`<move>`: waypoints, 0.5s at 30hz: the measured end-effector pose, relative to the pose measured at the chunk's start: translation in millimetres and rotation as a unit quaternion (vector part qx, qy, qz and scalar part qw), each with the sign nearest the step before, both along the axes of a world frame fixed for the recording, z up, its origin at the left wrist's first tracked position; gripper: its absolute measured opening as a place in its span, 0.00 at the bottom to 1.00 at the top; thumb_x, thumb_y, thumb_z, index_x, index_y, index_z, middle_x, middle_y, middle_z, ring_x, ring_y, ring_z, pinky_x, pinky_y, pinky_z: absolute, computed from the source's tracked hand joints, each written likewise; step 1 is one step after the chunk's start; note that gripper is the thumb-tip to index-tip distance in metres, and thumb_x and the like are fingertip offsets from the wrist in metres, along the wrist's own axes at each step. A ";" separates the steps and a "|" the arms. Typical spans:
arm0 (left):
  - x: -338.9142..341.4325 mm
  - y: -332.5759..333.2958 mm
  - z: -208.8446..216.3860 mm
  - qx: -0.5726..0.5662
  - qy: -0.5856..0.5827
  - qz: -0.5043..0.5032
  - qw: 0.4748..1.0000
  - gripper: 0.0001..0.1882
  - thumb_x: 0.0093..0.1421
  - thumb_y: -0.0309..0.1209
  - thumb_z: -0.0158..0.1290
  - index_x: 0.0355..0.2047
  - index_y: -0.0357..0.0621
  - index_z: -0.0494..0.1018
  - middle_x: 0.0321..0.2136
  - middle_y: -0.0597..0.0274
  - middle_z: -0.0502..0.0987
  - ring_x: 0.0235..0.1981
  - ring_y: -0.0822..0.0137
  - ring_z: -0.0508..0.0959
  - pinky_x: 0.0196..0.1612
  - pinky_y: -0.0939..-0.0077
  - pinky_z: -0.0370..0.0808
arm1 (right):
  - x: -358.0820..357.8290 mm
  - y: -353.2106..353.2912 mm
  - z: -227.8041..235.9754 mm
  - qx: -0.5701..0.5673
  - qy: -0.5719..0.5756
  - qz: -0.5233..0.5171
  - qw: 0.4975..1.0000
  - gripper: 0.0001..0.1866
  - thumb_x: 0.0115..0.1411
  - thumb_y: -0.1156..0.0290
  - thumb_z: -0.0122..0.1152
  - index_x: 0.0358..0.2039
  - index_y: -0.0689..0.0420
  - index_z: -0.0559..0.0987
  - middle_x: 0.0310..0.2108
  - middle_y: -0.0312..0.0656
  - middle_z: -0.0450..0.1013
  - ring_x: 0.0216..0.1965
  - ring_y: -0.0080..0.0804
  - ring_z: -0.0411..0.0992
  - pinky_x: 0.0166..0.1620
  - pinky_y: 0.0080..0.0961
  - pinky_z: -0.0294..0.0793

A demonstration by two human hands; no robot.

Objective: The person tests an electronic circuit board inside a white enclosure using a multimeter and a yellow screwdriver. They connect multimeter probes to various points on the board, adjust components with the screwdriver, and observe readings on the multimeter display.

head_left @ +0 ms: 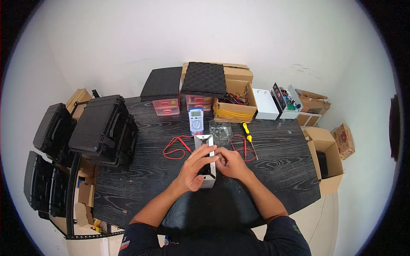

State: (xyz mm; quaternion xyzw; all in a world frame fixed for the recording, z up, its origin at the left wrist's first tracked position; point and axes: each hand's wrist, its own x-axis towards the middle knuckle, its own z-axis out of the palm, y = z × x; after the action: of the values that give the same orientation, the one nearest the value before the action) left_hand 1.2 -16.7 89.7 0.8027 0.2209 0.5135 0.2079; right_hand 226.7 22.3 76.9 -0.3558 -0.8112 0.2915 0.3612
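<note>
A white metal case (206,183) with a dark opening stands on the black table before me. My left hand (194,169) lies across its top, fingers stretched out and thumb apart, covering much of the opening. Against the case's right side, my right hand (231,164) has its fingers curled together; whatever they pinch is hidden. Just beyond the case lies a blue and white multimeter (196,121) with red test leads (174,155). Beside it is a clear tray (221,131) of small metal parts. A yellow and black screwdriver (247,133) lies to the right.
Black hard cases (100,128) are stacked at the left. Foam-topped drawer boxes (166,106) and a cardboard box of cables (235,113) line the back. An opened white device with circuit boards (290,102) stands back right. An open carton (331,179) is beyond the right edge.
</note>
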 end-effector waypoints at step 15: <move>0.9 0.8 -3.0 0.003 0.006 0.010 1.000 0.39 0.73 0.59 0.34 0.61 0.38 0.76 0.67 0.36 0.70 0.69 0.35 0.69 0.73 0.40 0.58 | -4.2 10.9 -20.5 -0.189 0.131 0.038 0.972 0.09 0.66 0.78 0.65 0.44 0.59 0.75 0.24 0.37 0.74 0.24 0.24 0.75 0.29 0.26 0.73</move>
State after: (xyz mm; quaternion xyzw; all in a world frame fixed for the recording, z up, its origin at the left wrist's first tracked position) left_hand 2.1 -15.9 86.8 0.8039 0.2288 0.5117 0.1987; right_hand 222.4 33.3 56.3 -0.3455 -0.6997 0.4974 0.3789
